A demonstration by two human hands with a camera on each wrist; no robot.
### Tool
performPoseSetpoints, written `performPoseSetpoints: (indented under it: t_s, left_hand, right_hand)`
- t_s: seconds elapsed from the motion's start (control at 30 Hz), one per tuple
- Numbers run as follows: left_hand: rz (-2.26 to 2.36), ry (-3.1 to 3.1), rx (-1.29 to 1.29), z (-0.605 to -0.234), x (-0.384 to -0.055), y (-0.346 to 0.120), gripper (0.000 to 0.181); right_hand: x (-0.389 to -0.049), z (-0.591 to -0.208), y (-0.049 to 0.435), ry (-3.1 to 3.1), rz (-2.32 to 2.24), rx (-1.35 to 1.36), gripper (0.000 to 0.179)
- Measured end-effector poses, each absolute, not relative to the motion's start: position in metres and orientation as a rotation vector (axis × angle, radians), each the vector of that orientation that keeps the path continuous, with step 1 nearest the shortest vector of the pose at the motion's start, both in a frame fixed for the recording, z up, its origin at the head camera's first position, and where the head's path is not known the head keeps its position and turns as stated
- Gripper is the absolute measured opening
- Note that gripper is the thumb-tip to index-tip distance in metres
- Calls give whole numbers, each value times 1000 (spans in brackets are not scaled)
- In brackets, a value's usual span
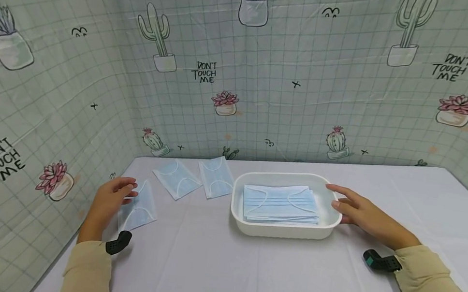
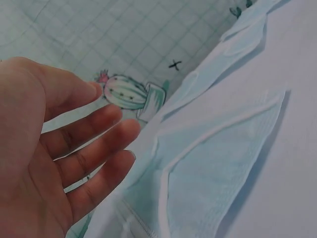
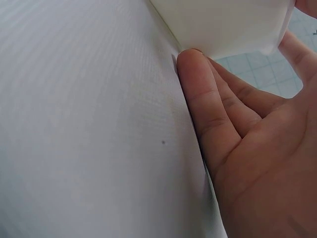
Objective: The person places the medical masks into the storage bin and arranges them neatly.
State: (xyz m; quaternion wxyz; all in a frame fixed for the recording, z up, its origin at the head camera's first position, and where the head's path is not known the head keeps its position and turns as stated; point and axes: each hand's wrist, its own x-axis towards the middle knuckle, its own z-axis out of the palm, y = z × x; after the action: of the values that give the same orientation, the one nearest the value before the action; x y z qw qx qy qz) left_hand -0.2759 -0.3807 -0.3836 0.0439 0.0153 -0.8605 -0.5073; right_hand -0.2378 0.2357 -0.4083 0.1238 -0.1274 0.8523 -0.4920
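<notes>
In the head view, my left hand hovers at the left, fingers loosely bent and nothing in them. Beside and partly behind it lies a light blue face mask with white ear loops. The left wrist view shows this mask to the right of the fingertips, apart from them. At the right, my right hand touches the end of a white plastic tray, fingers mostly straight. In the right wrist view, the fingertips meet the tray's outer wall. A stack of face masks lies inside the tray.
Two more face masks, one nearer the left and another beside the tray, lie flat near the back edge. A white cloth covers the table. Behind and along the left side hangs a cactus-printed curtain.
</notes>
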Motion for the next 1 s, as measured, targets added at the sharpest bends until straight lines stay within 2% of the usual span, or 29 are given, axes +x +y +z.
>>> performPoseSetpoints:
  t_s: [0.27, 0.47, 1.0]
  left_hand:
    - [-1565, -2595, 221, -387, -270, -391, 40]
    - [-1395, -2673, 348, -388, -271, -389, 39]
    - [-1243, -2667, 449, -404, -275, -389, 36]
  right_hand:
    - [-236, -406, 234, 2486, -1430, -355, 63]
    - [-236, -407, 236, 2492, -1430, -347, 63]
    - [-238, -409, 237, 2489, -1431, -356, 63]
